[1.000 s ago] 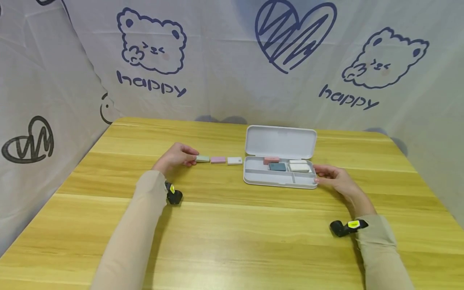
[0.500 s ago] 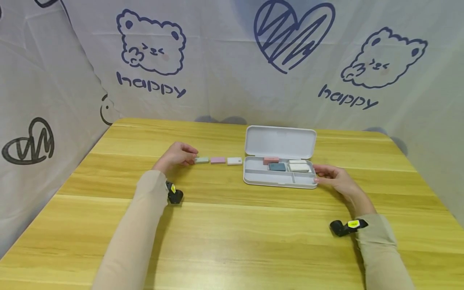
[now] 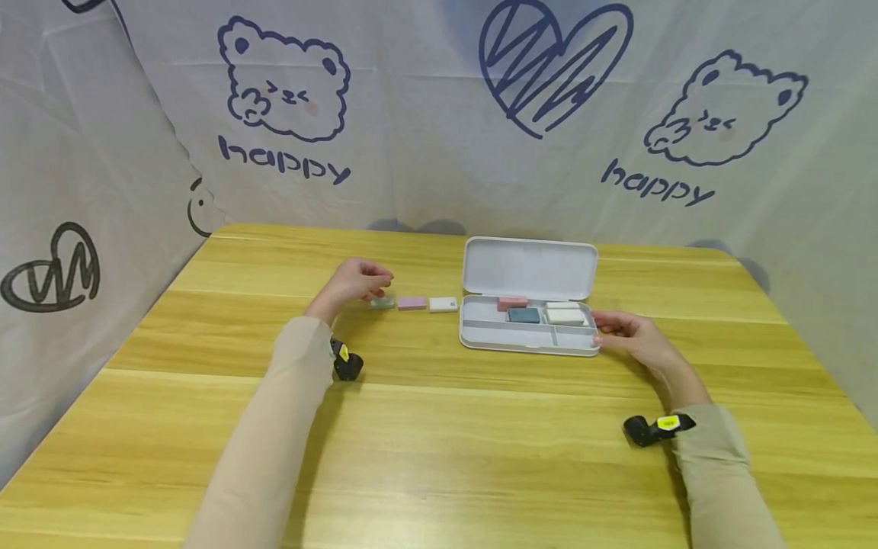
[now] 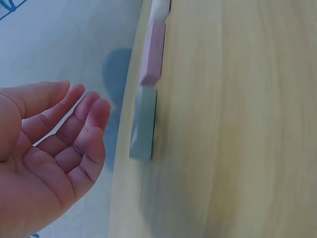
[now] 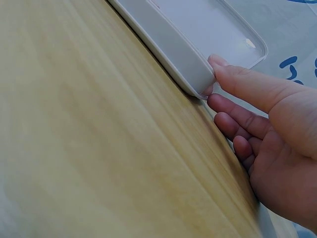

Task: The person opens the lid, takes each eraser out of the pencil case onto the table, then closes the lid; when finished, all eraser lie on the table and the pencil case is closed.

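My left hand (image 3: 357, 280) is raised just over the green eraser (image 3: 382, 303), its fingers loosely bent and nothing between them. In the left wrist view, the green eraser (image 4: 143, 123) lies apart from the fingertips. A purple eraser (image 3: 411, 303) and a white eraser (image 3: 443, 305) continue the row to the right. My right hand (image 3: 641, 341) holds the right end of an open white pencil case (image 3: 507, 337). The right wrist view shows its thumb on the case's rim (image 5: 195, 64) and the fingers against the outer corner.
Inside the case's back compartment lie a pink eraser (image 3: 511, 303), a dark blue-grey eraser (image 3: 524, 316) and white erasers (image 3: 565, 315). The case lid (image 3: 531, 268) stands raised behind. A white cloth with drawings (image 3: 411, 137) hangs beyond the wooden table (image 3: 439, 450).
My left hand has let go of the green eraser, rising and shifting slightly right over it. The green eraser stays in the row. My right hand keeps its hold on the case.
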Demonstrator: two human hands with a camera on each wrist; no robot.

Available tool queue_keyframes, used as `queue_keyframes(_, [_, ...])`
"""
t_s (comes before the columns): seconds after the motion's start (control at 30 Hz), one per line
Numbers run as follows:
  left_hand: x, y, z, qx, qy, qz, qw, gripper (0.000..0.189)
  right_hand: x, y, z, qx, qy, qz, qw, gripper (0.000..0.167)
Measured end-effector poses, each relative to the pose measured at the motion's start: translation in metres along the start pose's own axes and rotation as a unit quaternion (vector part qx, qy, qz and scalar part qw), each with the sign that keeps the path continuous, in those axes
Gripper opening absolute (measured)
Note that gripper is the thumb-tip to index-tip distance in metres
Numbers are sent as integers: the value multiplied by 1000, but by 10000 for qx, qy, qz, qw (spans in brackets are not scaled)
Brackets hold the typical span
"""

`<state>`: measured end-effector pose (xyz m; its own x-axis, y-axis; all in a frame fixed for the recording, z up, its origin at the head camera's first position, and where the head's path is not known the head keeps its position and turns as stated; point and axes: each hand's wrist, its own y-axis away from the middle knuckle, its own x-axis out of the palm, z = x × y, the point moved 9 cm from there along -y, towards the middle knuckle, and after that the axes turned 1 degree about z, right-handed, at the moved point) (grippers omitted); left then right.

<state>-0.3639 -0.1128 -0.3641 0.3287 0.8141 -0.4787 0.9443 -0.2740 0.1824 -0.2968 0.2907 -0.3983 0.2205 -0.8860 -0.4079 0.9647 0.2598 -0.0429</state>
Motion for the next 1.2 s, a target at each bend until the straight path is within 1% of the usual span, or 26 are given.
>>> queue_keyframes(0.27, [18, -7, -12, 104, 94, 142, 9998, 31, -1, 0, -1, -21, 17, -50, 10000, 47])
queue_keyframes(0.53, [35, -14, -25, 226, 166, 198, 9994, 29, -1, -1, -2, -54, -1, -38, 10000, 47])
queue_keyframes(0.67, [45, -18, -30, 199, 201, 214, 9994, 28, -1, -1, -2, -88, -25, -45, 9999, 47])
queue_keyframes(0.83, [56, -22, -35, 141, 370, 247, 9989, 27, -1, -1, -1, -108, -95, -36, 9999, 47])
queue_keyframes(1.03, [69, -25, -46, 380, 341, 323, 9982, 25, 0, -1, -2, -88, -133, -14, 9999, 48])
queue_keyframes(1.2, [80, -29, -53, 460, 366, 342, 9977, 21, 0, -1, -3, -70, -150, -13, 9999, 49])
